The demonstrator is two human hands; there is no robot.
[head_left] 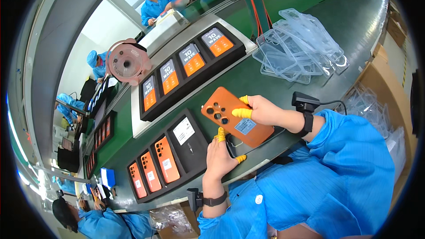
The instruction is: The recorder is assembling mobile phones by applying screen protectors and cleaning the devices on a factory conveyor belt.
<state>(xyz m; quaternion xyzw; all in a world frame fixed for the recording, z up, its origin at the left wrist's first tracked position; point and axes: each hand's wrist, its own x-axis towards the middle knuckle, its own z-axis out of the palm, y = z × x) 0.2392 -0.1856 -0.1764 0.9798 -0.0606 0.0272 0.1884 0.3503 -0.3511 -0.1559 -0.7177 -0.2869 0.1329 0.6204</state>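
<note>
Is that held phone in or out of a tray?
Out: the right hand grips the orange phone beside the black tray where three others lie.

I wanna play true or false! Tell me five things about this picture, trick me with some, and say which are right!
1. The right hand is holding an orange smartphone. True.
2. The round fan is green. False: the round fan is pink.
3. The nearer black tray has three orange smartphones lying in it. True.
4. The clear plastic pieces are all inside the nearer black tray. False: the clear plastic pieces lie in a heap on the table, off to the right.
5. Only the right hand wears yellow finger covers. False: yellow finger covers are on the left hand too.
</note>
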